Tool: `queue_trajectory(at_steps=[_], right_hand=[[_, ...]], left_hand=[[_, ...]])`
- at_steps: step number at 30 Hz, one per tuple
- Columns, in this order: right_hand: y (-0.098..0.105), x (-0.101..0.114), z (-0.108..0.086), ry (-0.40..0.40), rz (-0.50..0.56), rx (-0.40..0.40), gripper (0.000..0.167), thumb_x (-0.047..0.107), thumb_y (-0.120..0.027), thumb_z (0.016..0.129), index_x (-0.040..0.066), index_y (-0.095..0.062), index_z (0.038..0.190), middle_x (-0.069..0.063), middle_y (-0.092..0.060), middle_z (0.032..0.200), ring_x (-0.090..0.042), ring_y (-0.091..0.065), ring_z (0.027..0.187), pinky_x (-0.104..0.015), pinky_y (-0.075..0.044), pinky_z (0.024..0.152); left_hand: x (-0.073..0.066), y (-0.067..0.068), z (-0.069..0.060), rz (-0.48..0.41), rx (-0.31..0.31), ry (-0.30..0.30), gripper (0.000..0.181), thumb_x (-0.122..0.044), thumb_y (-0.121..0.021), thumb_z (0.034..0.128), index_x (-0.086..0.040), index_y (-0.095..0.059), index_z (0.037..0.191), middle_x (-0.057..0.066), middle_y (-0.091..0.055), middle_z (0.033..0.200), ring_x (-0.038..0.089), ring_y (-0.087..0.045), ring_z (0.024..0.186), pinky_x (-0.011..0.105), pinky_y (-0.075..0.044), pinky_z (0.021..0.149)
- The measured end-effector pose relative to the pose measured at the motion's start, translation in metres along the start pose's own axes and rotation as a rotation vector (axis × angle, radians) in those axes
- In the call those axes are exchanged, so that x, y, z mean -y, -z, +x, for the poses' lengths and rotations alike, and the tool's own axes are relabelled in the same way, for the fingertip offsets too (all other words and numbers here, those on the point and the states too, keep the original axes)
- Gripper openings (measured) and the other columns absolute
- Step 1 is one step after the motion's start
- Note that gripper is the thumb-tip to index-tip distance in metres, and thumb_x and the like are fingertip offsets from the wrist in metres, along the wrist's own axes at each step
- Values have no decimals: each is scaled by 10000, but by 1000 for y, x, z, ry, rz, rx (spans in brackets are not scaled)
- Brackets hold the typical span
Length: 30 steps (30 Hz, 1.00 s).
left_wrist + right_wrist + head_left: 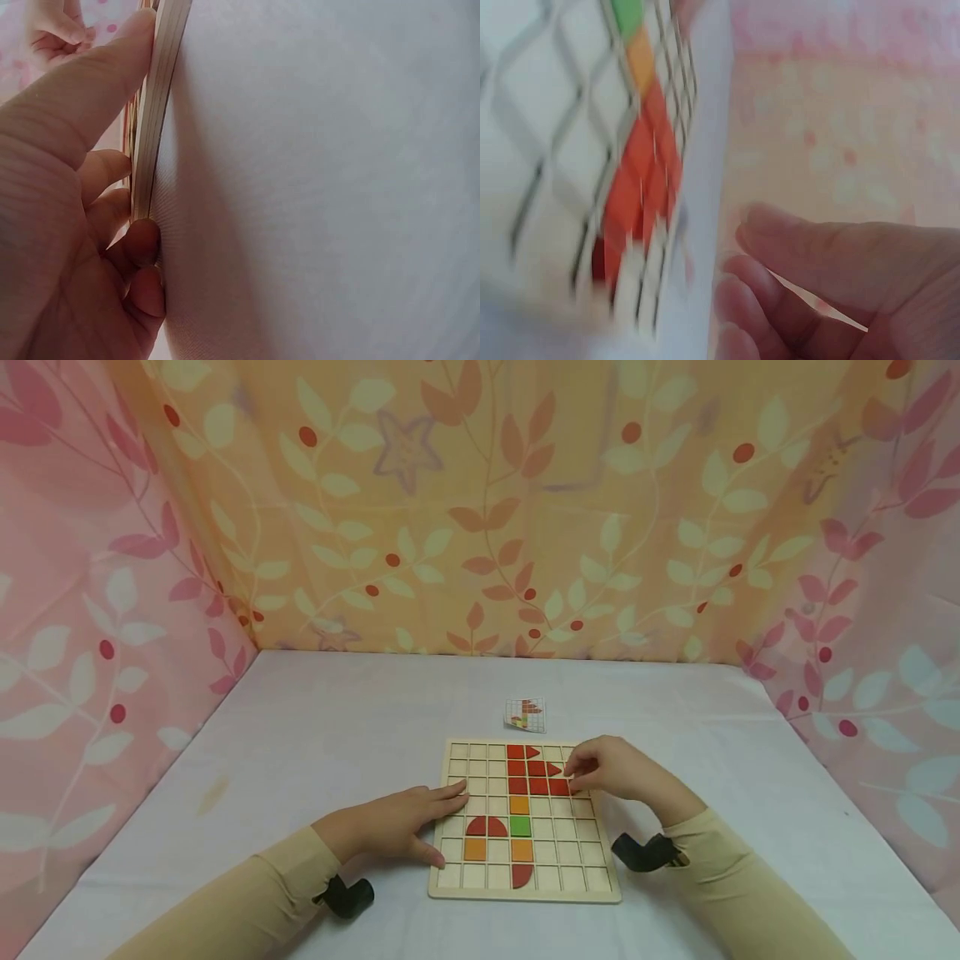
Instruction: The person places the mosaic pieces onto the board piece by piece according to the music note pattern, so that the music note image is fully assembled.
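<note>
A wooden grid board (566, 893) lies on the table, with coloured tiles in several cells. Red square tiles (537, 786) and red triangles (532, 752) fill its upper middle. Below come an orange tile (519, 805), a green tile (520, 826) and another orange tile (522, 850). Red quarter-circle tiles (497, 827) sit at lower left and bottom. Along the board's left edge rests my left hand (393, 822), fingers spread, thumb touching the side. My right hand (618, 768) hovers at the red row's right end, fingers bent; in the right wrist view nothing shows between thumb and fingertips.
A small pattern card (525, 714) with a coloured grid picture lies just beyond the board. White cloth (337, 718) covers the table. Printed curtains (480, 510) stand behind and at both sides. A black wrist device (643, 852) sits by the right sleeve.
</note>
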State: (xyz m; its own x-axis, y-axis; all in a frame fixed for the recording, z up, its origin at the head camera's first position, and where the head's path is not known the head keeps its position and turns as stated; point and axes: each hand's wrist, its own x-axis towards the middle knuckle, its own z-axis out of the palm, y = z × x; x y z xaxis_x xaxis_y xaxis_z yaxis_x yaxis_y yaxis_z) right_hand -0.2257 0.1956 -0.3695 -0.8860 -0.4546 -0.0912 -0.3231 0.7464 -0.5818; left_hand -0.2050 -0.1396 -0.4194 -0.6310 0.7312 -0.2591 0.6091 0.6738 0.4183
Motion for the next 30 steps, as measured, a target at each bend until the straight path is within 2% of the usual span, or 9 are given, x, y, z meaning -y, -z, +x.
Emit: queue_trajectory(at_steps=[6,12,22,30], right_hand=[[31,-38,-18,-152,20,-58,105,100,-692,797,60,-680,893,11,-619,778,-148,-534,728,-295,-454,654],[46,-65,-34,-230,50,-49,155,114,-691,801,38,-674,935,-9,-625,799,-160,-538,748,-293,-460,672],[54,-105,-48,-334,113,-21,136,104,-684,791,25,-623,884,-34,-560,724,-192,-493,696,-316,-438,613],[48,-122,-51,-443,165,21,264,194,-743,753,51,-594,919,-34,-511,710,-191,-480,706,-300,-402,596]], left_hand=[[0,0,1,-7,8,12,910,-662,-563,710,-308,-189,1460,-133,-70,1525,265,-198,1368,465,-214,1071],[-2,0,1,-13,14,21,908,-654,-571,710,-304,-196,1460,-134,-69,1525,253,-193,1371,460,-222,1069],[-2,1,1,-16,13,25,906,-655,-564,709,-308,-192,1459,-144,-61,1523,253,-186,1373,463,-222,1069],[-1,0,2,-13,11,19,911,-659,-566,707,-308,-191,1460,-137,-71,1524,254,-197,1370,464,-232,1064]])
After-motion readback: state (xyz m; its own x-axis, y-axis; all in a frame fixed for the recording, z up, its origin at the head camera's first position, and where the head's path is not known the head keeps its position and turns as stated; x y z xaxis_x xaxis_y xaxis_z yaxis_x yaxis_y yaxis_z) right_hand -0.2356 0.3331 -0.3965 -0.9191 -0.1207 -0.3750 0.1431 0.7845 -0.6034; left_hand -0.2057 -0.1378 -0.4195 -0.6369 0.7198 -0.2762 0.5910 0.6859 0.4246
